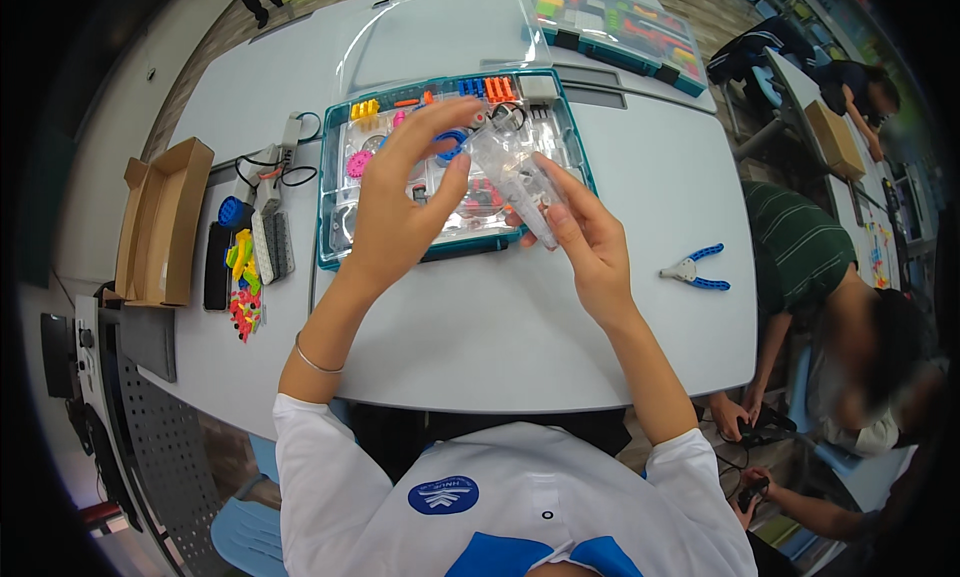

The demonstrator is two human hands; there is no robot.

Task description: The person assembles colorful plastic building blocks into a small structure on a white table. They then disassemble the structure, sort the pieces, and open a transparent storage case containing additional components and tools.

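A crumpled clear plastic bag (512,172) is pinched between the thumb and fingers of my right hand (598,245). What lies inside the bag is too small to make out. To its left, my left hand (398,192) is raised with thumb and fingers apart and nothing between them. Below both hands sits an open parts case (450,249) with a teal rim and clear lid (430,32) tilted back. It holds small colourful building pieces, among them a pink gear (357,165) and a blue ring (452,145), partly hidden by my left hand.
Blue-handled pliers (697,268) lie at right. On the left are an open cardboard box (165,227), a grey brick-like block (270,247), yellow pieces (241,257) and small pink pieces (244,312). A second, closed case (620,32) stands behind. People work at right.
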